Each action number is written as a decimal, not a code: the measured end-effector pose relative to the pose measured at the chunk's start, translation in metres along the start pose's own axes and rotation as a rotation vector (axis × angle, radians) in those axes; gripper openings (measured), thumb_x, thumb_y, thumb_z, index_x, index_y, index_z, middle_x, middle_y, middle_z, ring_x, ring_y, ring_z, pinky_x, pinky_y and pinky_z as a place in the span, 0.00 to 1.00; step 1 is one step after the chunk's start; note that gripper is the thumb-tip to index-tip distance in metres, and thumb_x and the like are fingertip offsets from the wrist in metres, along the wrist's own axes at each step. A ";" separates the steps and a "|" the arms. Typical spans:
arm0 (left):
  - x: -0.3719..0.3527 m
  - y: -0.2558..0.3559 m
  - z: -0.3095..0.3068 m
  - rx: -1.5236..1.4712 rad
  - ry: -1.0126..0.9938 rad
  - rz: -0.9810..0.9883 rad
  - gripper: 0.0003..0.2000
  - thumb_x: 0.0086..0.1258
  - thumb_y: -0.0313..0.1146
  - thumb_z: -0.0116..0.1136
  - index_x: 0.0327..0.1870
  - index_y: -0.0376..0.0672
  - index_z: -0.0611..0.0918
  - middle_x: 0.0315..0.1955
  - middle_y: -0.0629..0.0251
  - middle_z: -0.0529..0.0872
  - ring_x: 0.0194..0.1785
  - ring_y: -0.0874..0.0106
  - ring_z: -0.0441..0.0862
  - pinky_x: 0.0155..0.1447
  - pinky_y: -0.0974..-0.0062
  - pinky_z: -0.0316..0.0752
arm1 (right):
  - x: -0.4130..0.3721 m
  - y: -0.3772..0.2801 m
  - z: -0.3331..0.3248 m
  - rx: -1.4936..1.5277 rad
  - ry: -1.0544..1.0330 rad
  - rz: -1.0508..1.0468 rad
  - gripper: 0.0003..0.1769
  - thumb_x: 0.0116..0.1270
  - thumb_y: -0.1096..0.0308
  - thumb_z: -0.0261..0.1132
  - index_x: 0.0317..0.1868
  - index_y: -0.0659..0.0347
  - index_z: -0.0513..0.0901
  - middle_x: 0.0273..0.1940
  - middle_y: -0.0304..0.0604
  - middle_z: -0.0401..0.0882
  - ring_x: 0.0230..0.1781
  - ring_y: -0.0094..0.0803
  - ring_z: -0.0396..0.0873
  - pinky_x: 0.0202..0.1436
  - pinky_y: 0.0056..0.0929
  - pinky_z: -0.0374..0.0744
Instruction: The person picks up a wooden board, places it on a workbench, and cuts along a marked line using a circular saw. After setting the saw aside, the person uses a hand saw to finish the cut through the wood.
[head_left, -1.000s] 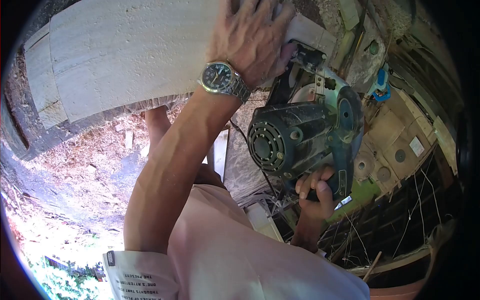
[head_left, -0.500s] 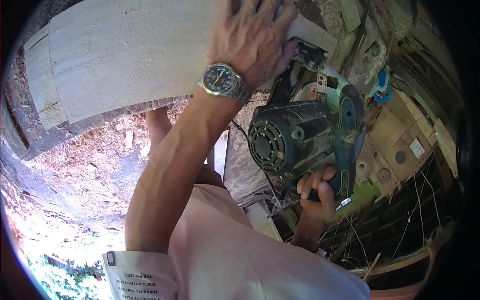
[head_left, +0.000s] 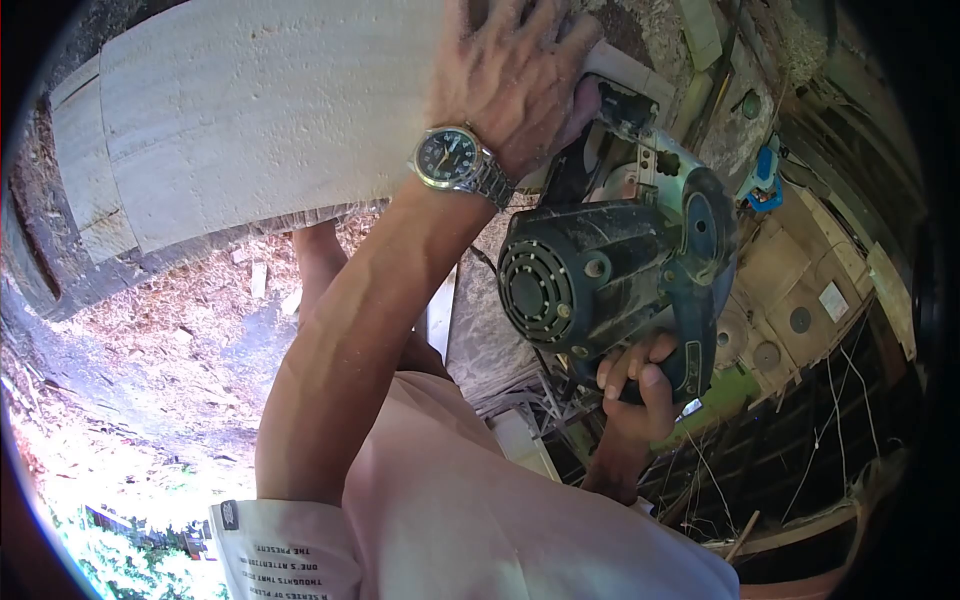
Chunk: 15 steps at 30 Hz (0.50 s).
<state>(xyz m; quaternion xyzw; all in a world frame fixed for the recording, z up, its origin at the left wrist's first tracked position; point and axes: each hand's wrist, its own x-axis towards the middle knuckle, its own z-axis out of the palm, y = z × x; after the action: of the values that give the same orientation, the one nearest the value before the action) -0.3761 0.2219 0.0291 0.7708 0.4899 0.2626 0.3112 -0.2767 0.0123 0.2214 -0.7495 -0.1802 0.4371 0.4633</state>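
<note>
My left hand (head_left: 520, 90), with a metal watch (head_left: 450, 158) on its wrist, lies palm down on a pale wooden board (head_left: 270, 110) at the top of the view. Its fingers are spread, and the thumb is beside the front of a dark, dusty circular saw (head_left: 600, 265). Fingers of my right hand (head_left: 640, 385) are wrapped round the saw's rear handle. The saw sits at the board's right end; its blade's contact with the wood is hidden.
Shavings and wood scraps (head_left: 200, 330) cover the ground at the left. A blue-and-white tool (head_left: 765, 180) lies at the right, above brown panels with round discs (head_left: 790, 270). A dark rack and loose wires are at the lower right. A bare leg shows below the board.
My left hand and forearm have shifted slightly to the right. The saw, with my right hand still round its handle, has also moved slightly right.
</note>
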 end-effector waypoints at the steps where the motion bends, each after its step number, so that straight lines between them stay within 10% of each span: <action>1: 0.000 0.000 0.001 -0.010 0.013 -0.003 0.19 0.68 0.45 0.59 0.55 0.47 0.79 0.49 0.60 0.80 0.58 0.58 0.73 0.71 0.41 0.57 | 0.000 0.000 0.000 0.001 0.001 0.000 0.13 0.63 0.80 0.56 0.48 0.66 0.69 0.32 0.46 0.72 0.23 0.31 0.74 0.33 0.36 0.77; 15: 0.010 -0.002 -0.003 -0.034 0.027 0.001 0.13 0.67 0.42 0.60 0.47 0.46 0.83 0.45 0.61 0.80 0.54 0.59 0.74 0.64 0.46 0.63 | 0.006 -0.001 0.003 -0.035 0.013 -0.032 0.15 0.64 0.76 0.54 0.51 0.69 0.69 0.33 0.48 0.71 0.18 0.33 0.71 0.31 0.39 0.78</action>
<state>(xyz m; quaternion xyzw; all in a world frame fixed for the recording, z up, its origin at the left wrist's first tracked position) -0.3755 0.2328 0.0304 0.7619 0.4894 0.2814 0.3174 -0.2759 0.0182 0.2185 -0.7575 -0.1967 0.4216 0.4580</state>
